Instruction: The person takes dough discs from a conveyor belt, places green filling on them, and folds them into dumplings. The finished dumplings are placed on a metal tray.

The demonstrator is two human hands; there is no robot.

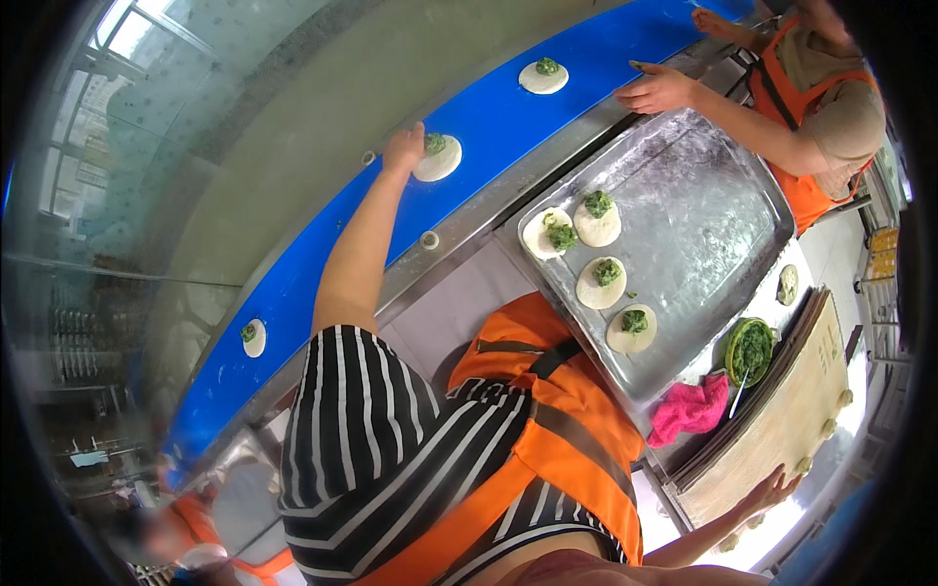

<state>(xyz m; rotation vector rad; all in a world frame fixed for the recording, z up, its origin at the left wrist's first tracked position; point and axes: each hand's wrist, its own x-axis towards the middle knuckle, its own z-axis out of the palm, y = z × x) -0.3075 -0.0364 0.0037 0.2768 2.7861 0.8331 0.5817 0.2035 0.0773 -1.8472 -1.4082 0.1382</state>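
Note:
My left hand (405,150) reaches over a blue conveyor belt (476,121). It is at the left edge of a flat dough round (441,165) topped with chopped green filling (434,143). Its fingertips are partly hidden, so a grip on the dough cannot be made out. At the lower right, my right hand (773,491) is over stacked tan boards (740,439) with its fingers apart. Small dough pieces (804,465) lie near its fingertips. On the belt, one more filled round (544,77) lies farther up and another (253,338) at the lower left.
A metal tray (689,212) holds several dough rounds (601,282) with green filling. Beside it are a bowl of green filling (752,351) with a utensil, a pink cloth (689,410) and a dough piece (788,284). A co-worker's hand (656,89) hovers by the belt, upper right.

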